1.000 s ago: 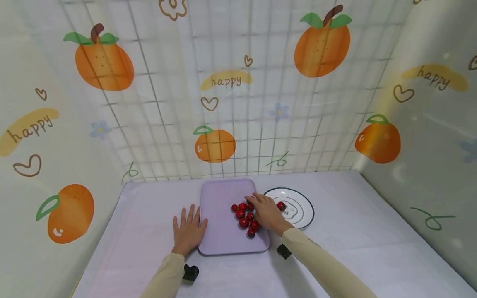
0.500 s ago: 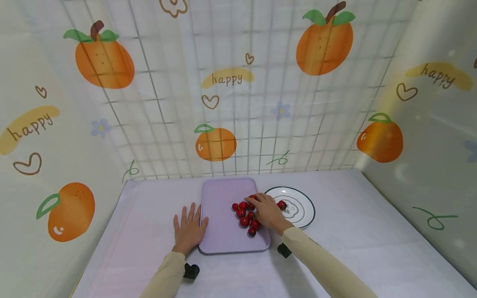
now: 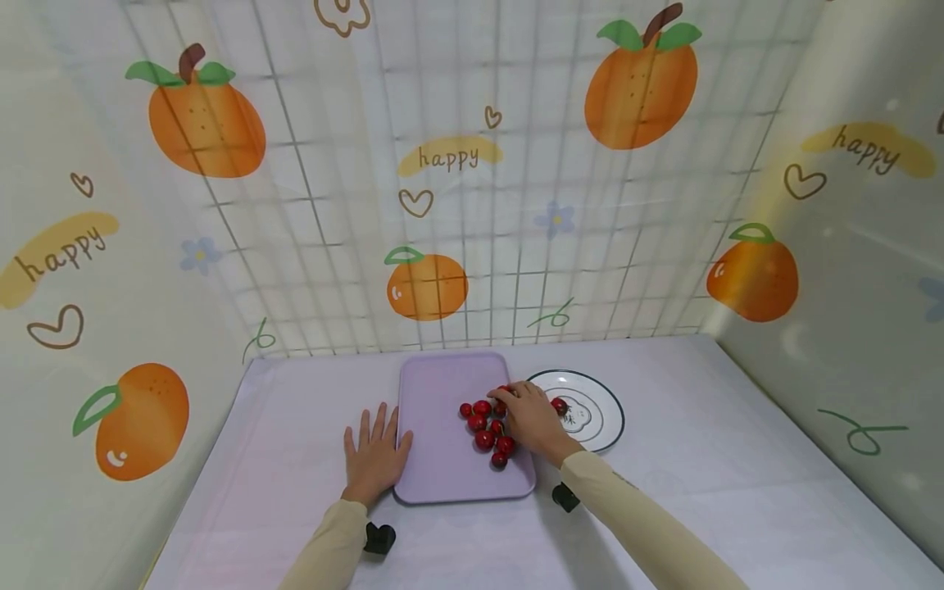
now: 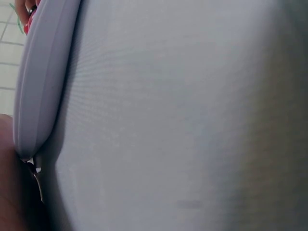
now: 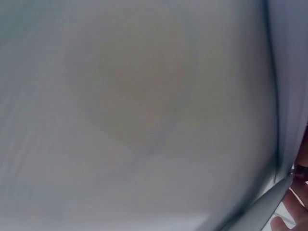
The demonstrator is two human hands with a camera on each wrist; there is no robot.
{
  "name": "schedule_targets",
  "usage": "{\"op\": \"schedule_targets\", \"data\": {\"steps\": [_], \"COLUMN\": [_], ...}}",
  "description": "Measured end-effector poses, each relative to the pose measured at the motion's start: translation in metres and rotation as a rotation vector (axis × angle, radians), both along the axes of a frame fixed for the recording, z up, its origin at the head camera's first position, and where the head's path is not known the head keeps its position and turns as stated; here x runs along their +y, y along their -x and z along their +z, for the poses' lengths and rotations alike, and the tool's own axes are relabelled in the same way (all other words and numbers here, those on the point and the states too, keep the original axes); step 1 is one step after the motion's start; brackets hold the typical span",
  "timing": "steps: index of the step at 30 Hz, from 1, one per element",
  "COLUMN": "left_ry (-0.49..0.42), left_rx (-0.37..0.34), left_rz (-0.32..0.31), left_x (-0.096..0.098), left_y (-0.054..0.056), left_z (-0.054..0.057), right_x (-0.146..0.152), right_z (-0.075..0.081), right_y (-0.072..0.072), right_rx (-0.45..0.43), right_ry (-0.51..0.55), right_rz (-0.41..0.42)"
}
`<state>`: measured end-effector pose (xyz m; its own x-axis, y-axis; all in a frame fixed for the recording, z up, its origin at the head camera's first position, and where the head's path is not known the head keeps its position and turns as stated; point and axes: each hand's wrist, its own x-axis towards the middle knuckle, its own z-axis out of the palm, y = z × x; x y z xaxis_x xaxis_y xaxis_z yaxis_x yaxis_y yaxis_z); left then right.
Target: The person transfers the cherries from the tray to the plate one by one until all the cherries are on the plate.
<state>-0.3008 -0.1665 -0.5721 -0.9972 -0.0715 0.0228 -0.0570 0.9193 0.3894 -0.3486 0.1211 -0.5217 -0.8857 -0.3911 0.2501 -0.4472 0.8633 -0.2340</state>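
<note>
My left hand (image 3: pixel 374 463) lies flat with spread fingers on the table, its thumb at the left edge of a lilac tray (image 3: pixel 435 467). On the right half of this tray sits a cluster of several dark red cherries (image 3: pixel 483 440). My right hand (image 3: pixel 536 422) reaches over the tray's right edge with bent fingers among the upper cherries. In the right wrist view a dark cherry (image 5: pixel 301 172) shows between its thumb and fingers, partly hidden. Just right of the tray, a white plate (image 3: pixel 606 418) with a dark rim bears a cherry (image 3: pixel 560 406).
A pale cloth covers the table (image 3: pixel 686 492). Behind it and at both sides hang curtains (image 3: pixel 501 74) printed with oranges and a grid. Black wrist cameras, one on each arm, sit close over the tabletop. My right forearm passes in front of the plate's near edge.
My right hand shifts slightly to the right, and its fingers bend more at the upper cherries, baring more of them. The left hand, tray and plate stay in place.
</note>
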Motion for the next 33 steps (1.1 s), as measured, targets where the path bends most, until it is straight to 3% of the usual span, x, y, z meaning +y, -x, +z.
{"op": "schedule_targets", "data": {"steps": [8, 18, 33], "left_ry": [0.001, 0.009, -0.011], "left_rx": [0.002, 0.005, -0.007], "left_rz": [0.004, 0.003, -0.002], "left_x": [-0.0002, 0.0001, 0.0015], "left_y": [0.0012, 0.0038, -0.0009], "left_z": [-0.0013, -0.005, 0.002], "right_x": [0.0008, 0.0022, 0.0087], "right_z": [-0.0019, 0.0044, 0.004], "right_y": [0.0023, 0.001, 0.003], "right_rx": [-0.021, -0.088, -0.034], "right_ry": [0.059, 0.214, 0.209], "right_rz": [-0.021, -0.026, -0.03]}}
